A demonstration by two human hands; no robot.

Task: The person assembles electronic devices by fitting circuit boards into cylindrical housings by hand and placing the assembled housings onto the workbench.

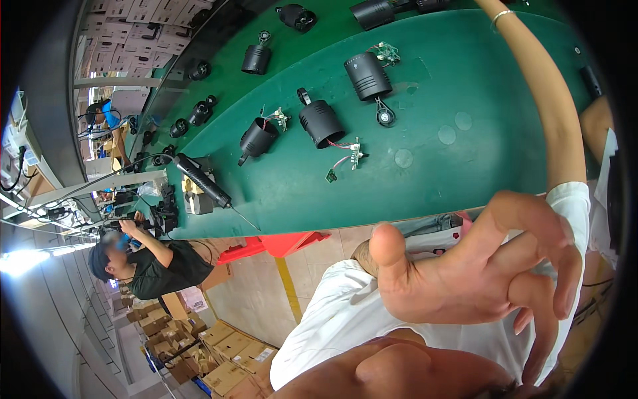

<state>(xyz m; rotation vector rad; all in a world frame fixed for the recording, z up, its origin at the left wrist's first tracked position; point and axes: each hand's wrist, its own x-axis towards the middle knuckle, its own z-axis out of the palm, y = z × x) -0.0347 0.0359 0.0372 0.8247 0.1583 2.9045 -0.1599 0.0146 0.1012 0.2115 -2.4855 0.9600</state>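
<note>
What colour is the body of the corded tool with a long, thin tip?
The corded tool's body is black; the head view shows it best.

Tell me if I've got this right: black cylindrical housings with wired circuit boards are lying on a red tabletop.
The tabletop is green, not red, as the head view shows. The black cylindrical housings with wired circuit boards are lying on it.

You hold your left hand (452,286) loosely curled before the tabletop (478,173), where black housings (320,121) trail circuit boards (357,153); a screwdriver (201,179) and co-worker (173,269) are to your left.
</note>
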